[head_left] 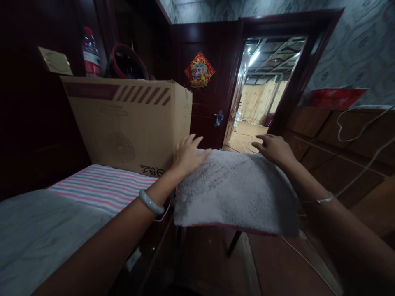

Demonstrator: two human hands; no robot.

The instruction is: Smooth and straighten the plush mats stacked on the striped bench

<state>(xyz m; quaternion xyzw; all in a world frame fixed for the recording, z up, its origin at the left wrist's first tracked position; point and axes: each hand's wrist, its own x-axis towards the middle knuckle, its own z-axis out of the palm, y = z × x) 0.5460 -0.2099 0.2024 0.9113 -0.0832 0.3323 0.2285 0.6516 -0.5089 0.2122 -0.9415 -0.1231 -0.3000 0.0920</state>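
Observation:
A grey plush cloth [231, 189] lies draped over a small stand with dark legs, its front edge hanging over a reddish rim. My left hand [189, 156] is at the cloth's far left corner, fingers spread, beside the cardboard box. Whether its palm touches the cloth I cannot tell. At the far right corner is my right hand [273, 149], fingers apart and pointing inward, over the cloth's edge. Neither hand grips anything that I can see. A jade-like bangle circles my left wrist, and a thin silver one my right.
A large cardboard box [145, 123] stands at left on a striped cloth [114, 185]; a bottle [91, 55] rises behind it. Grey bedding [52, 234] covers the near left. Wooden drawers [333, 156] line the right, with white cables. A dark door [206, 107] stands beside an open doorway.

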